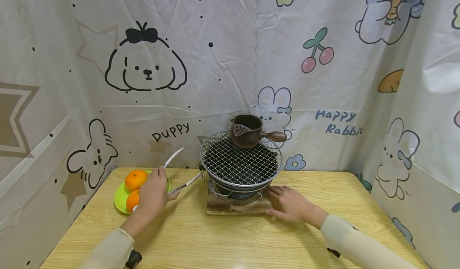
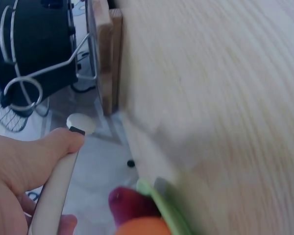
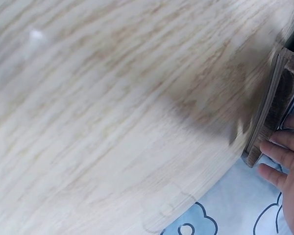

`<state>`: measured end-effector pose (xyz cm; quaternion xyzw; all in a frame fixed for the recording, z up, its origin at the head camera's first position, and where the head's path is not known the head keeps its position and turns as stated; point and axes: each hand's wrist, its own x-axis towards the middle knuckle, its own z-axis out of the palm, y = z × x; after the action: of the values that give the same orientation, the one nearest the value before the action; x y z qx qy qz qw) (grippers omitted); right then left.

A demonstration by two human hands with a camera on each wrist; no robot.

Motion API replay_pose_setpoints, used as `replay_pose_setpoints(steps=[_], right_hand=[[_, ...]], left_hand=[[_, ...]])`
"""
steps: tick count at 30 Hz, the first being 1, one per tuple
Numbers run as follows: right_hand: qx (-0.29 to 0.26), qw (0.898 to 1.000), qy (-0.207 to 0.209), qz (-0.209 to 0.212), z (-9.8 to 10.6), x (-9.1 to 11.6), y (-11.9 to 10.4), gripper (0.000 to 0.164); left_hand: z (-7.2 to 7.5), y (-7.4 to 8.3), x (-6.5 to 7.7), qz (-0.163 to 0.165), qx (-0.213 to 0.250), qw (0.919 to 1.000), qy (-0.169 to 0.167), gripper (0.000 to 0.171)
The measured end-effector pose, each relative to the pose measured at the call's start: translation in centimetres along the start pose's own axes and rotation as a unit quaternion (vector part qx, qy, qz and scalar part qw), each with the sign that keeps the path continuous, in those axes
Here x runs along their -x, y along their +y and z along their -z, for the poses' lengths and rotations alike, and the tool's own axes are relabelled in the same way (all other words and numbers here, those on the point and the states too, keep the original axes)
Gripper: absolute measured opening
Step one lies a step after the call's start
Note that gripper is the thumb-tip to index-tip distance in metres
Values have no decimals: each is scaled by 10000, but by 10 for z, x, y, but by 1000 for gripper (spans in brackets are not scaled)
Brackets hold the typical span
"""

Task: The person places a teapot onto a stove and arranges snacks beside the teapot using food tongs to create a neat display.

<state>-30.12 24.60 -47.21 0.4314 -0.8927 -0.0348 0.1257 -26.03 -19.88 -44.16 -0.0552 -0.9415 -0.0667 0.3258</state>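
My left hand (image 1: 152, 193) grips a pair of pale tongs (image 1: 185, 186), whose two arms spread apart and point toward the grill. In the left wrist view, the thumb lies along one arm of the tongs (image 2: 54, 191). A round tabletop grill (image 1: 240, 183) with a wire mesh top stands on a wooden board (image 1: 237, 210). On the mesh, toward the back, sits a brown side-handled teapot (image 1: 248, 135), its handle to the right. My right hand (image 1: 292, 205) rests at the board's right edge, fingers extended; its fingertips meet the board (image 3: 272, 110) in the right wrist view.
A green plate (image 1: 120, 199) bearing oranges (image 1: 135, 180) lies left of the grill, partly behind the left hand. A dark red fruit (image 2: 127, 205) shows there in the left wrist view. Printed cloth (image 1: 223, 81) hangs behind the wooden table (image 1: 201, 241) and along both sides.
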Motion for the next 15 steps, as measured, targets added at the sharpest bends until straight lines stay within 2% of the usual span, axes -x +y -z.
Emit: replay_pose_setpoints(steps=[5,10,15], right_hand=[[128,9993,233,279,-1,-3,4,66],[220,9981,325,469,1,-6,7,64],[132,9987,166,455,4,-8,7,62]], left_hand=[[15,-15,-4,33,217,9997,-108,88],[28,-33,-9,-153,-30,9998,-145,87],[38,-50,-13,-88,-74,9969,-778,94]])
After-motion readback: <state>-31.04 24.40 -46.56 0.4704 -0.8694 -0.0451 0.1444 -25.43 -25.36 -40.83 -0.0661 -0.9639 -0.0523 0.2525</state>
